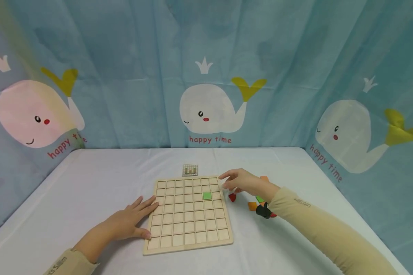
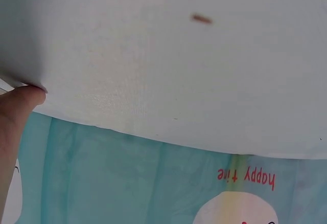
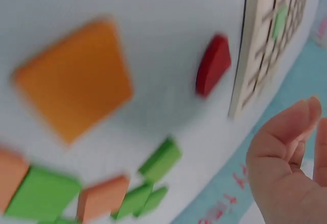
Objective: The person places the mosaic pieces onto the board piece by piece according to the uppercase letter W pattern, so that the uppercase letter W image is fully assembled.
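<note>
A pale wooden grid board [image 1: 189, 250] lies flat on the white table, with one green square tile [image 1: 207, 196] in a cell right of its middle. My left hand [image 1: 130, 218] rests against the board's left edge, fingers spread and fairly straight. Above the board's upper right corner hovers my right hand [image 1: 242, 180], its fingers loosely bent. No object shows between its thumb and fingers in the right wrist view. Just below it on the table is a red piece [image 3: 213, 65], beside the board. An orange square tile [image 3: 76, 81] lies nearer that wrist's camera.
Several green pieces [image 3: 161, 160] and orange pieces lie right of the board, partly hidden by the right arm in the head view. A small printed grid card [image 1: 190, 170] sits behind the board. Blue whale-print curtains [image 1: 130, 95] stand around the table.
</note>
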The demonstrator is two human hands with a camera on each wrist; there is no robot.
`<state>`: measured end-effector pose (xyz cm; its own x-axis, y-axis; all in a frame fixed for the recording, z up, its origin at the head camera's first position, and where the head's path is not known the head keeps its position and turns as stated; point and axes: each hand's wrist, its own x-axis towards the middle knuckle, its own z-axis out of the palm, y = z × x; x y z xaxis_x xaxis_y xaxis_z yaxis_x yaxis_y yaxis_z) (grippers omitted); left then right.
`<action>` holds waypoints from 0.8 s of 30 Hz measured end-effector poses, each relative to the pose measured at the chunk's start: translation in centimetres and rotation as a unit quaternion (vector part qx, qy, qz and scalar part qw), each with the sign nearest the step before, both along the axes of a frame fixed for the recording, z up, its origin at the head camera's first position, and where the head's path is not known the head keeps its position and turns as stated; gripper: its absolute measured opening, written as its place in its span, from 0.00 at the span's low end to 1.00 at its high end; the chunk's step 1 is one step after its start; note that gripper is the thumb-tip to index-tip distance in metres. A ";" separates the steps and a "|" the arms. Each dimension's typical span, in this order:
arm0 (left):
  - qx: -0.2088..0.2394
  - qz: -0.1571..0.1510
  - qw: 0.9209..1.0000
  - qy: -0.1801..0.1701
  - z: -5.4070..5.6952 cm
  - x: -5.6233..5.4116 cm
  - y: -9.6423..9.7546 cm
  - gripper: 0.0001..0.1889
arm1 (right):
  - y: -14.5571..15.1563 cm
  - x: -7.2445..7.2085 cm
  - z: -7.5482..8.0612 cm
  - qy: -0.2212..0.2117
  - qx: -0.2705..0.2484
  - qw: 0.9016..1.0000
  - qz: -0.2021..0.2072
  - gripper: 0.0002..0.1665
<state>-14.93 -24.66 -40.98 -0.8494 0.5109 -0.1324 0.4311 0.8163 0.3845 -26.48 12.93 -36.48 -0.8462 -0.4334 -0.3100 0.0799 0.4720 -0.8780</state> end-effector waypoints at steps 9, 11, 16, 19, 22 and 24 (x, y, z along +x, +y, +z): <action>0.005 -0.001 1.000 0.006 -0.3 0.0 -0.1 0.51 | 4.3 -1.3 1.7 0.026 0.036 0.999 -0.014 0.26; 0.001 -0.002 1.000 0.009 -0.3 0.0 -0.2 0.51 | 5.1 -1.5 2.0 0.028 0.037 0.999 -0.014 0.28; -0.004 0.000 1.000 0.005 -0.3 0.0 -0.1 0.51 | 6.9 -1.6 2.0 0.037 0.032 0.999 -0.016 0.28; 0.000 0.000 1.000 0.002 -0.2 0.1 -0.1 0.52 | 7.9 -1.8 1.8 0.053 0.031 0.998 -0.014 0.27; 0.001 0.000 1.000 0.003 -0.2 0.1 0.0 0.52 | 8.8 -2.2 1.4 0.074 0.034 0.997 -0.007 0.28; 0.001 0.000 1.000 0.004 -0.2 0.1 0.0 0.52 | 9.4 -2.5 1.2 0.082 0.038 0.996 -0.004 0.28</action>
